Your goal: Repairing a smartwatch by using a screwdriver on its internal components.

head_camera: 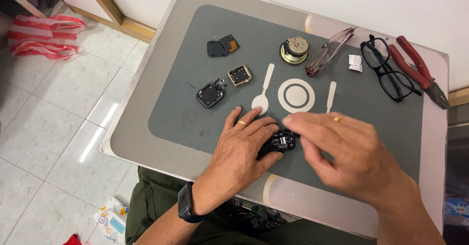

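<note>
Left hand: closed on the opened black watch body, pressed to the counter.
Right hand: blurred at 3 o'clock, grip cannot be told.

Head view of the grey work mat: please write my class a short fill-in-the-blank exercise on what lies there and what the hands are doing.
1. The left hand presses a small black device down on the ___ mat.
2. The pliers at the far right edge have ___ handles.
3. Pairs of glasses on the table: ___.
4. A dark band sits on the ___ wrist.

Missing words: grey; red; two; left
</note>
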